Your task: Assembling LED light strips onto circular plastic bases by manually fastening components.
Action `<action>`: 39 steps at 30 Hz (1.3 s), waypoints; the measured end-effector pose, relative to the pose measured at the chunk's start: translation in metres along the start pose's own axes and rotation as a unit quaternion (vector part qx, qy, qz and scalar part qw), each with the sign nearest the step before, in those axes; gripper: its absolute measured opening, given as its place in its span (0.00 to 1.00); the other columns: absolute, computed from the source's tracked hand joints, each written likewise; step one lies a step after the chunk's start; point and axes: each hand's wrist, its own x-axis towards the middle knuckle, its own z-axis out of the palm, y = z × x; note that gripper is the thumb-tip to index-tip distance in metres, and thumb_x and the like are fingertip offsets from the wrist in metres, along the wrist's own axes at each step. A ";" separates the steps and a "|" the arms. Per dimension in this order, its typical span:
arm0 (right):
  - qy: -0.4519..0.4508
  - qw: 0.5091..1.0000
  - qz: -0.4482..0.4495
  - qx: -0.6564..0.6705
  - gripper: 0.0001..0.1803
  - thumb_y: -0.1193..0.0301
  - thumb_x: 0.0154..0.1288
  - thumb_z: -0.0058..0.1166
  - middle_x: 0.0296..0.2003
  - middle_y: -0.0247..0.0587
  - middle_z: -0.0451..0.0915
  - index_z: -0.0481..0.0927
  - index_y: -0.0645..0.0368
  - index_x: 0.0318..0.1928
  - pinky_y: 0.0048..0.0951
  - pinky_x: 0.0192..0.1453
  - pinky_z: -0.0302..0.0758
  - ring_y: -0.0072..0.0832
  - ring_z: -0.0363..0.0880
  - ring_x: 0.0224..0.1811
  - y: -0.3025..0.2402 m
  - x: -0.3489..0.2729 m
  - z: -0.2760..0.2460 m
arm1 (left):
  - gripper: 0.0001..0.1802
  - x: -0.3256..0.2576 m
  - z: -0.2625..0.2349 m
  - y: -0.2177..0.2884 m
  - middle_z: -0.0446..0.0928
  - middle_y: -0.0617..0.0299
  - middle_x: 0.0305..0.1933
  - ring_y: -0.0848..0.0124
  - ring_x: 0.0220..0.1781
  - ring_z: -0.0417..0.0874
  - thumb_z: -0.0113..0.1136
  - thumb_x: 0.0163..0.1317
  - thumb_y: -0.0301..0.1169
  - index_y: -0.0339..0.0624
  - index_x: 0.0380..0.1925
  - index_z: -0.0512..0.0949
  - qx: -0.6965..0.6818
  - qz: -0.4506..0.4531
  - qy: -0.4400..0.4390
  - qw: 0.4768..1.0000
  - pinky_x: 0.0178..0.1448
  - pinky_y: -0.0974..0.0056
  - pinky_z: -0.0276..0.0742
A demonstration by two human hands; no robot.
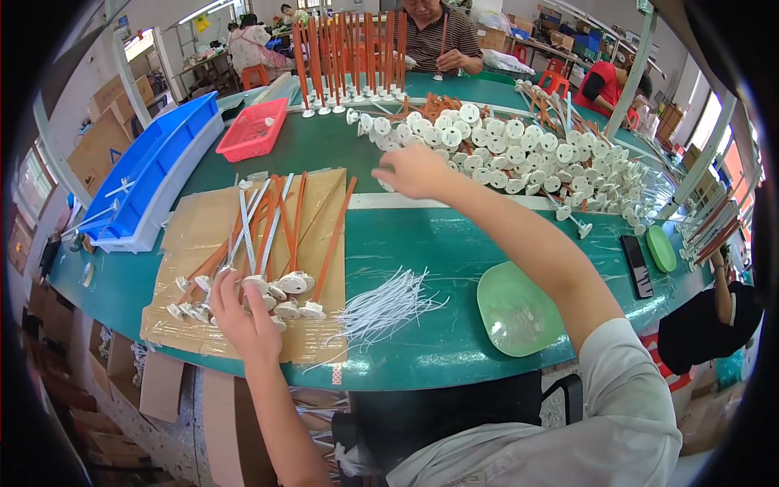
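Right grip (415, 171) beside discs (519, 158), basket (245, 146), bowl (505, 286)

Bright, fairly even light fills the room, coming from an overhead tube light (207, 11) and a pale window (34, 174) at the left. Shadows are soft, with whitish sheen on the green tabletop (406, 243), and the left hand (246, 321) and right hand (415, 169) read clearly. Fisheye distortion bows the table's edge and tilts the posts toward a black rim; the distant background loses detail.
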 end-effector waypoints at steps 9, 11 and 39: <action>-0.088 0.994 0.005 -0.065 0.13 0.69 0.60 0.53 0.35 0.59 0.81 0.80 0.66 0.39 0.49 0.49 0.78 0.52 0.80 0.44 -0.018 -0.003 0.007 | 0.14 -0.003 0.002 -0.004 0.74 0.46 0.51 0.51 0.52 0.75 0.50 0.69 0.32 0.30 0.46 0.74 0.016 -0.005 -0.006 1.000 0.56 0.55 0.70; -0.079 0.996 0.004 -0.047 0.13 0.69 0.60 0.52 0.35 0.61 0.80 0.78 0.67 0.40 0.51 0.48 0.77 0.55 0.80 0.44 -0.027 -0.012 0.000 | 0.14 -0.002 0.002 -0.004 0.75 0.47 0.49 0.52 0.51 0.75 0.51 0.69 0.33 0.30 0.45 0.74 -0.004 -0.018 0.008 1.000 0.55 0.55 0.70; 0.143 0.876 -0.041 0.459 0.13 0.82 0.45 0.66 0.46 0.49 0.80 0.85 0.63 0.36 0.34 0.50 0.75 0.39 0.78 0.46 -0.070 -0.432 -0.089 | 0.28 -0.222 -0.030 0.236 0.78 0.47 0.54 0.59 0.57 0.81 0.55 0.66 0.25 0.27 0.64 0.62 -0.679 -0.240 -0.429 0.545 0.63 0.58 0.74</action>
